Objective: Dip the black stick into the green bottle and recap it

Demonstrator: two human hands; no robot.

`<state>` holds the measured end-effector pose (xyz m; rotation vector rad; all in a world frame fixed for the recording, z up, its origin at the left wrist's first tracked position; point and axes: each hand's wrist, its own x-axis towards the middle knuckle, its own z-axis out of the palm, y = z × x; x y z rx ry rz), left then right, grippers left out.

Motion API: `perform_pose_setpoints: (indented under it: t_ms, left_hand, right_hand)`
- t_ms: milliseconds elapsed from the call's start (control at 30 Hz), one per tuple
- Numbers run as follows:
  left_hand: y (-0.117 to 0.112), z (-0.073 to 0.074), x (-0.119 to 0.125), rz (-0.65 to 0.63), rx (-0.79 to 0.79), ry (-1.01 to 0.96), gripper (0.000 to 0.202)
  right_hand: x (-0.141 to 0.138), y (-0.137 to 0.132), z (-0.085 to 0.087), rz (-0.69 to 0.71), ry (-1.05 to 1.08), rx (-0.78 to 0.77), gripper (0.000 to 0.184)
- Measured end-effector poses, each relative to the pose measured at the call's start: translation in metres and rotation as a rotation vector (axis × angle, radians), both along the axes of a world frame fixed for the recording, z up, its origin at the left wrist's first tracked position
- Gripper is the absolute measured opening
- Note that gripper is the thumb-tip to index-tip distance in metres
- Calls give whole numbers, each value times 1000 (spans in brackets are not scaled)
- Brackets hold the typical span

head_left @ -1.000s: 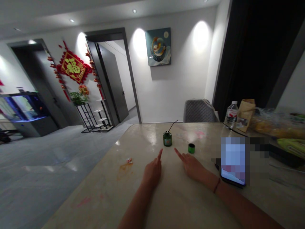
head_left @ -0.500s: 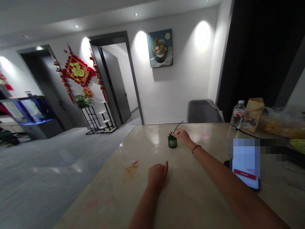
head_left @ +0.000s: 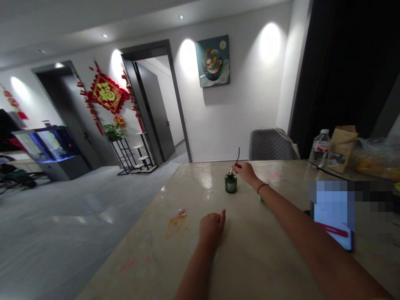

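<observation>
A small green glass bottle (head_left: 231, 184) with a label stands upright on the table (head_left: 250, 241). Just above and to the right of its mouth, my right hand (head_left: 246, 171) pinches a thin dark stick (head_left: 238, 155). The stick's bent upper end pokes up past the fingers, and a pale piece shows below them at the bottle's opening. Whether that piece reaches inside I cannot tell. My left hand (head_left: 211, 227) rests on the tabletop nearer to me, fingers curled and one digit pointing up, with nothing seen in it.
A phone (head_left: 334, 233), partly blurred out, stands to the right of my right forearm. Behind it are a water bottle (head_left: 320, 149), a paper bag (head_left: 342, 148) and a plastic bag (head_left: 376, 156). A crumpled scrap (head_left: 181, 212) lies by a brownish stain on the left.
My right hand has lifted slightly off the bottle's neck. The dark stick has swung more upright, and a pale piece now shows under the fingers. My left hand keeps its pose.
</observation>
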<state>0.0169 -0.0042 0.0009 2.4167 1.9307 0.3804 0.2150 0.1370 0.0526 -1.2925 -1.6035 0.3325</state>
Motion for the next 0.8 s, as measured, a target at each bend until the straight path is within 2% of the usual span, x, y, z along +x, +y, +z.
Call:
perform_pose_setpoints:
  t_ms: [167, 267, 300, 367, 433, 500, 633, 733, 800]
  left_hand:
    - [0, 0, 0, 1, -14, -2, 65]
    - [1, 0, -1, -6, -24, -7, 65]
    - [1, -1, -1, -9, -21, -10, 65]
    - [1, -1, -1, -13, -14, -12, 65]
    - [1, -1, -1, -16, -9, -10, 65]
    - [1, -1, -1, -16, -4, -5, 65]
    - [0, 1, 0, -20, 2, 2, 65]
    - [0, 1, -1, -22, -2, 1, 64]
    - [0, 1, 0, -21, -6, 0, 64]
  right_hand:
    - [14, -24, 36, -33, 43, 130, 30]
    - [25, -51, 42, 4, -45, 143, 27]
    - [29, -60, 41, 75, -109, 96, 26]
    - [38, -76, 35, 304, -282, -126, 39]
    - [48, -86, 27, 409, -466, -331, 50]
    - [55, -90, 18, 314, -613, -379, 48]
    - [59, -89, -4, 6, -780, -419, 42]
    - [57, -87, -16, -57, -816, -511, 31]
    - [57, -83, -19, -55, -806, -492, 22]
